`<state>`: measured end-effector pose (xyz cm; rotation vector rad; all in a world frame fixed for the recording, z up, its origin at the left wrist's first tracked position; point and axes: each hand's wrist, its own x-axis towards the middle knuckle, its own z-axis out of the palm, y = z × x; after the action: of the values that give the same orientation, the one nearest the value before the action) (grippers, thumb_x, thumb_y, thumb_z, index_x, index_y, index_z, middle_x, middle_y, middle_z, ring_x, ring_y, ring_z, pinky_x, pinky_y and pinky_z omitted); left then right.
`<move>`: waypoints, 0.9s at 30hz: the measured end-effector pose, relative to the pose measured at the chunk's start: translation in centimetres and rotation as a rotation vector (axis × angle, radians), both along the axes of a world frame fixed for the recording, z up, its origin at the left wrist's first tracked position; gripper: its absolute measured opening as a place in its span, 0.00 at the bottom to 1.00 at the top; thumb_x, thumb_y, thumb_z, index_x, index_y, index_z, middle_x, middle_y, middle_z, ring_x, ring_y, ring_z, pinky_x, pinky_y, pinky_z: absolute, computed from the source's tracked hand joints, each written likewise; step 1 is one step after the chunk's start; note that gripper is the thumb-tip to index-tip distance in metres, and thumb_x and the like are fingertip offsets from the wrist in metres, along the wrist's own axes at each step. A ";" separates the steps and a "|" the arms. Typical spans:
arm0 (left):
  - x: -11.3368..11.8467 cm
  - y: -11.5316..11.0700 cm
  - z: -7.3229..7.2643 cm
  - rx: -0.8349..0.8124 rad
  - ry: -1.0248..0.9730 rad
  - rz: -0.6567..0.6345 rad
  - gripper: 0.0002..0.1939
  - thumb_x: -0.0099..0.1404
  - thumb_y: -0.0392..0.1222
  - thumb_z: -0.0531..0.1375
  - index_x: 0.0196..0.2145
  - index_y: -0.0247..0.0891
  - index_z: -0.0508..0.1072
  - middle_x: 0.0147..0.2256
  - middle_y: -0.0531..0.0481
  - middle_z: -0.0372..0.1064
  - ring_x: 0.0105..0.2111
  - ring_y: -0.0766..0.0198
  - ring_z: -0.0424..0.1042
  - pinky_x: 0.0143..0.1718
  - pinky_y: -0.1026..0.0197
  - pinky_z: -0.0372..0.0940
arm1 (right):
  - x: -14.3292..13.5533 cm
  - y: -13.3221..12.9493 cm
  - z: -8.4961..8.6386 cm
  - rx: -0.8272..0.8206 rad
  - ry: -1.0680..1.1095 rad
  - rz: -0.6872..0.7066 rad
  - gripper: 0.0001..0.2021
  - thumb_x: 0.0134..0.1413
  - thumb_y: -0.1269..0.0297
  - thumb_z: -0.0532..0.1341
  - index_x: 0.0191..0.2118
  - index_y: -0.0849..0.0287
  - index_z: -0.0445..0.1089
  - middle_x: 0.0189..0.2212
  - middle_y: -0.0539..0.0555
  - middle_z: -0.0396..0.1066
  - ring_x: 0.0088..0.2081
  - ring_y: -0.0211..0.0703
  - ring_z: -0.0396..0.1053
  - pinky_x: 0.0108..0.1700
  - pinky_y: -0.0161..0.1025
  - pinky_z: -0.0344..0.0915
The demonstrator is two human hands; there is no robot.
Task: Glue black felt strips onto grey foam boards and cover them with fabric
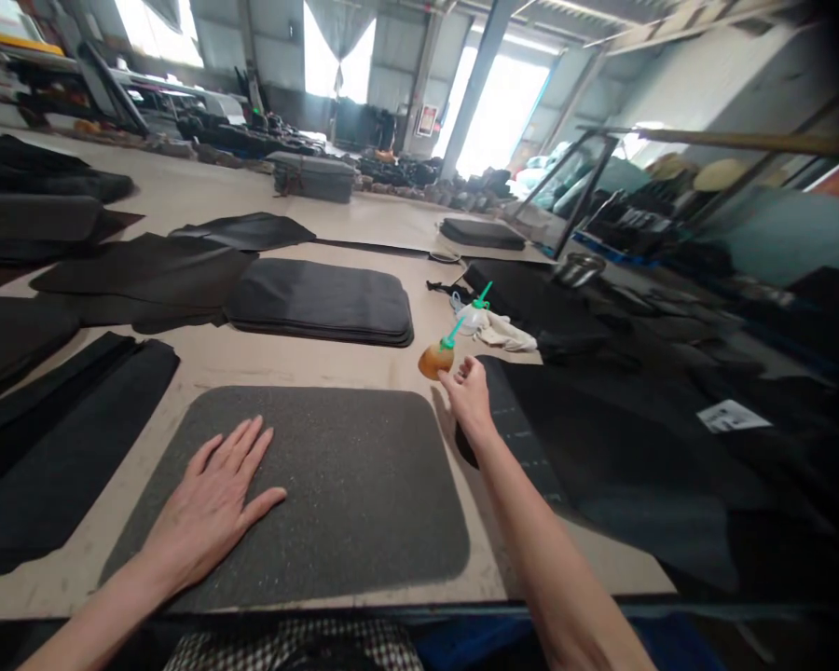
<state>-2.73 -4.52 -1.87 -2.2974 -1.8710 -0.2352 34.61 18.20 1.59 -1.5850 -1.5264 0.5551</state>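
My left hand [213,499] lies flat on a dark grey rounded sheet [364,485], palm down with fingers stretched. The sheet's surface carries small pale specks. At the sheet's upper right corner, my right hand [470,396] has curled fingers, with the thumb against a squeeze bottle [433,361]. Amber liquid shows inside this bottle, and its green nozzle tilts up to the right. The finger contact on the bottle's far side is partly hidden. Just behind stands a second, whitish bottle [473,319] with a green nozzle, beside a pale cloth or glove [507,333].
A stack of black rounded sheets [322,300] sits beyond the grey one. Folded black material [70,447] lies to the left, and dark sheets [580,438] cover the right side. A metal pot [579,270] and another stack [482,233] are farther back.
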 end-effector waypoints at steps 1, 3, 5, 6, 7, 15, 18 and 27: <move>0.0 0.0 0.0 0.002 0.006 -0.002 0.39 0.71 0.64 0.50 0.71 0.41 0.55 0.72 0.43 0.46 0.71 0.50 0.50 0.68 0.42 0.49 | -0.2 -0.1 0.4 0.014 0.005 -0.009 0.37 0.58 0.49 0.59 0.66 0.68 0.51 0.62 0.74 0.56 0.60 0.64 0.62 0.58 0.58 0.66; 0.0 -0.1 -0.1 0.001 0.015 -0.003 0.40 0.70 0.64 0.51 0.72 0.42 0.53 0.72 0.44 0.45 0.71 0.51 0.50 0.68 0.42 0.49 | -0.4 -1.9 1.3 0.046 0.009 0.010 0.31 0.63 0.49 0.56 0.64 0.65 0.56 0.61 0.71 0.59 0.57 0.60 0.65 0.57 0.57 0.67; 0.0 -0.1 -0.1 0.002 0.018 0.001 0.40 0.70 0.64 0.51 0.73 0.43 0.50 0.72 0.44 0.45 0.71 0.51 0.50 0.68 0.42 0.49 | -0.4 -5.4 2.3 0.061 -0.024 0.178 0.24 0.68 0.49 0.53 0.60 0.60 0.63 0.58 0.64 0.66 0.55 0.54 0.68 0.58 0.53 0.67; 0.0 -0.1 -0.2 0.001 0.017 0.002 0.40 0.70 0.64 0.51 0.73 0.44 0.50 0.72 0.45 0.45 0.71 0.50 0.50 0.68 0.42 0.50 | -0.4 -7.4 2.7 0.051 -0.064 0.355 0.20 0.69 0.51 0.53 0.57 0.56 0.67 0.56 0.60 0.69 0.55 0.51 0.69 0.59 0.49 0.66; 0.1 -0.1 -0.2 0.000 0.014 0.002 0.41 0.70 0.64 0.51 0.73 0.43 0.49 0.72 0.44 0.46 0.71 0.49 0.51 0.68 0.41 0.50 | -0.5 -9.2 3.1 0.051 -0.157 0.642 0.19 0.72 0.53 0.51 0.59 0.55 0.67 0.59 0.58 0.69 0.59 0.50 0.67 0.62 0.49 0.63; 0.2 -0.1 0.0 -0.021 0.041 -0.022 0.44 0.68 0.68 0.51 0.72 0.38 0.54 0.72 0.42 0.46 0.70 0.47 0.50 0.69 0.42 0.44 | -1.9 -10.8 1.9 0.062 -0.581 1.376 0.32 0.72 0.46 0.51 0.72 0.58 0.51 0.71 0.59 0.51 0.73 0.47 0.42 0.72 0.51 0.44; 0.3 -0.1 0.2 -0.021 0.045 -0.015 0.43 0.69 0.69 0.50 0.71 0.39 0.55 0.72 0.43 0.47 0.70 0.47 0.50 0.70 0.43 0.44 | -1.6 -8.1 1.0 0.127 -0.629 1.386 0.31 0.73 0.47 0.51 0.72 0.56 0.51 0.71 0.57 0.50 0.73 0.46 0.41 0.72 0.50 0.44; 0.4 0.0 0.5 0.017 0.089 -0.024 0.43 0.70 0.68 0.48 0.71 0.37 0.56 0.72 0.43 0.47 0.69 0.49 0.53 0.69 0.44 0.45 | -0.6 -3.2 -0.7 0.179 -0.565 1.108 0.27 0.72 0.51 0.54 0.70 0.55 0.57 0.71 0.58 0.52 0.72 0.51 0.47 0.71 0.55 0.47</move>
<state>-2.30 -4.50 -1.41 -2.2808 -1.7928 -0.1489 34.03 14.99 0.91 -0.6414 -2.7827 0.5259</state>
